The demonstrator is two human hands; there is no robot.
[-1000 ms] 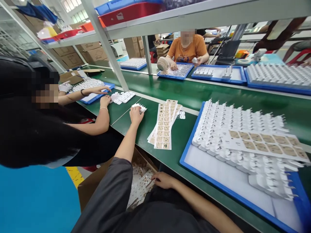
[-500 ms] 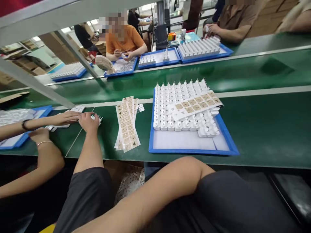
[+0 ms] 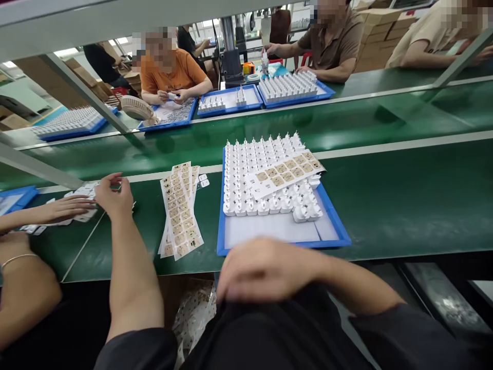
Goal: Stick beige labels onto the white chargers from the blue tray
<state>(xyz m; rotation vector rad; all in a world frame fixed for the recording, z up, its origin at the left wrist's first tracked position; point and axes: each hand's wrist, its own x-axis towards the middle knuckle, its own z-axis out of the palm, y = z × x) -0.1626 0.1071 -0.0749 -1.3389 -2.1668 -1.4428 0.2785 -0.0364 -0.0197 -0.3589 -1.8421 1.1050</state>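
My left hand [image 3: 114, 196] is raised over the green bench at the left, its fingers loosely curled, with a gap between thumb and forefinger and nothing visible in it. A small white piece [image 3: 134, 206] shows partly behind that wrist. My right hand [image 3: 258, 270], blurred by motion, hangs over my lap before the bench edge; its fingertips are hidden. Past it stands a blue-rimmed tray [image 3: 334, 221] holding rows of white plugs [image 3: 250, 177], pins up. Across the plugs lies a sticker sheet [image 3: 287, 173]. More sticker sheets [image 3: 183, 216] overlap on the bench between my hands.
Beside my left hand, a co-worker's hand [image 3: 71, 208] rests on white pieces [image 3: 82, 194]. Two small white labels [image 3: 203, 180] lie near the sheets. Across the green belt [image 3: 346, 115], people sit behind blue trays [image 3: 231, 103]. A sloping metal post [image 3: 87, 95] stands at left.
My left hand has risen off the white pronged pieces, its fingers more apart. My right hand has come into view, swinging from the lower left to before the tray. The view has shifted right.
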